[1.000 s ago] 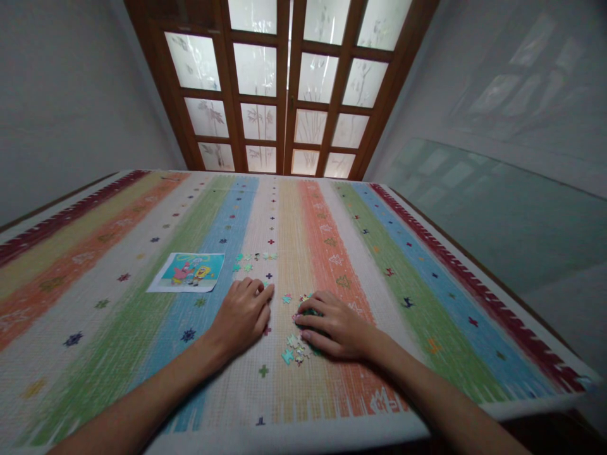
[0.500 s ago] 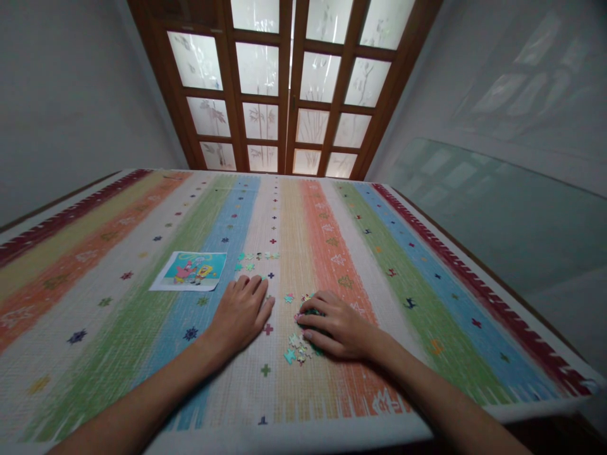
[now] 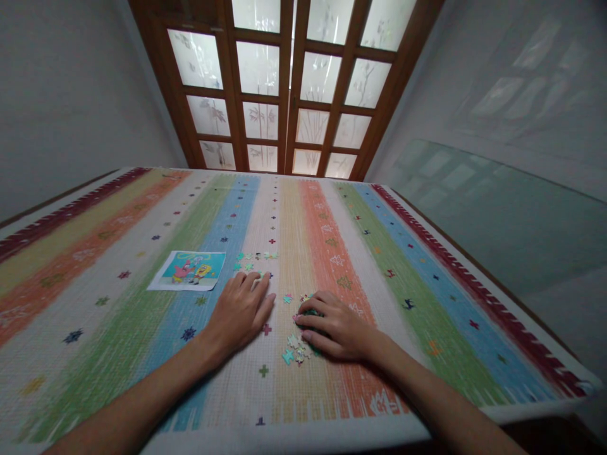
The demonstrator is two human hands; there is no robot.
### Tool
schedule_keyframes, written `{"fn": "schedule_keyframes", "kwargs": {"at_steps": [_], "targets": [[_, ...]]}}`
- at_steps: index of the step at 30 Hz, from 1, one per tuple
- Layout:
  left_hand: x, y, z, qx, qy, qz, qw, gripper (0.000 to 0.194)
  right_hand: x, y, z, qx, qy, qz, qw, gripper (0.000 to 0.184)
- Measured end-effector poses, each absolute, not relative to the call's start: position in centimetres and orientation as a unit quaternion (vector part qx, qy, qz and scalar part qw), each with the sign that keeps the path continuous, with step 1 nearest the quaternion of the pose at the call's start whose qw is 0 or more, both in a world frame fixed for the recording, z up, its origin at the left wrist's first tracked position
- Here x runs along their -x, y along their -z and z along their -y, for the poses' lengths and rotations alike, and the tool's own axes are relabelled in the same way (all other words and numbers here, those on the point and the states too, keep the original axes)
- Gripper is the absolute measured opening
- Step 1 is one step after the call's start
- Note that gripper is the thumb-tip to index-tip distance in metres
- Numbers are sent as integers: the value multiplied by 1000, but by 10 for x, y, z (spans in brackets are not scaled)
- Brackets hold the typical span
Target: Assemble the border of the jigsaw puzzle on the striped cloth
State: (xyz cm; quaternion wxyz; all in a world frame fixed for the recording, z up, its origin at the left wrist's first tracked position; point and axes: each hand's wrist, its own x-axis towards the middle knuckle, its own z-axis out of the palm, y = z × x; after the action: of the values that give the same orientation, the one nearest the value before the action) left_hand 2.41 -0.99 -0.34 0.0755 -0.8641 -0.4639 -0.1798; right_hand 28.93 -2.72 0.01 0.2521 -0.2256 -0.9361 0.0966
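My left hand (image 3: 243, 308) lies palm down with its fingers stretched out, just below a small group of laid-out jigsaw pieces (image 3: 245, 266). A teal bit shows by its fingertips; whether they press on it I cannot tell. To the right, my right hand (image 3: 334, 325) curves over a loose pile of jigsaw pieces (image 3: 294, 344), fingers apart and touching some of them. Part of the pile is hidden under that hand. One single jigsaw piece (image 3: 288, 298) rests between the two hands. Left of my left hand is a printed cartoon picture (image 3: 192, 270) on white paper.
A striped, patterned cloth (image 3: 417, 354) covers the table. Beyond its far edge stand wooden doors (image 3: 287, 126) with frosted panes. A pale glass-like panel (image 3: 497, 208) leans along the right wall, and a grey wall (image 3: 71, 95) rises at the left.
The fingers of my left hand have shifted very slightly forward. My right hand stays over the pile, almost unmoved. The view has moved a touch.
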Motion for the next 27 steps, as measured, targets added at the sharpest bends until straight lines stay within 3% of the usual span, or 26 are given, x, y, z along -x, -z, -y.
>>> {"fn": "schedule_keyframes", "kwargs": {"at_steps": [27], "targets": [[-20,9,0,844,153,509,65,36,-289,-2,27,225,-97,937,250,30]]}}
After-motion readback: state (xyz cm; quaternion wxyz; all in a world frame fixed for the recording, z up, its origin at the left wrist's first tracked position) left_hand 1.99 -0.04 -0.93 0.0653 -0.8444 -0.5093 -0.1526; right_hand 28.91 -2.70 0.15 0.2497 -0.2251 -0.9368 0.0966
